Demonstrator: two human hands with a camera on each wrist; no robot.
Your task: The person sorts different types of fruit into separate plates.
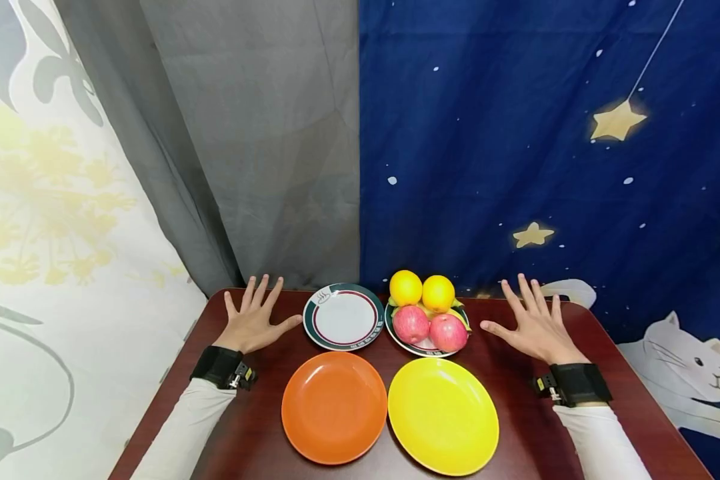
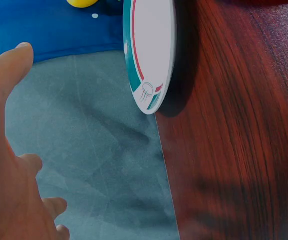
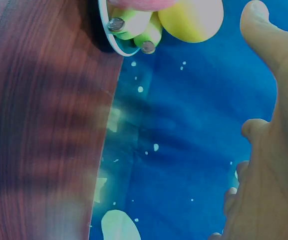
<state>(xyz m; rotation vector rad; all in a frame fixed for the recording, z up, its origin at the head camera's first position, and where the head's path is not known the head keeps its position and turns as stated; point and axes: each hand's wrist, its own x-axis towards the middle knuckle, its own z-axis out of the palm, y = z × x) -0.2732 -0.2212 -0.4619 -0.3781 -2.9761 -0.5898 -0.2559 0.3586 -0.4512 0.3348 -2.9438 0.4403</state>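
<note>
My left hand (image 1: pixel 252 325) is spread with straight fingers, left of a white plate (image 1: pixel 343 317) with a dark green rim; it holds nothing. On the other side my right hand (image 1: pixel 537 327) is likewise spread, holding nothing, to the right of a matching plate (image 1: pixel 401 341) heaped with fruit. That heap has two yellow-orange oranges (image 1: pixel 405 288) behind two pinkish-red apples (image 1: pixel 449 333), with bananas (image 3: pixel 134 25) partly hidden beneath. Nearer the front, an orange plate (image 1: pixel 334 408) and a yellow plate (image 1: pixel 443 417) lie side by side with bare surfaces.
The dark red wooden table (image 1: pixel 252 427) carries all the plates. Behind its far edge hang a grey curtain (image 1: pixel 270 147) and a blue curtain (image 1: pixel 486 133) with stars and a cat. A pale patterned curtain (image 1: pixel 54 233) is at the left.
</note>
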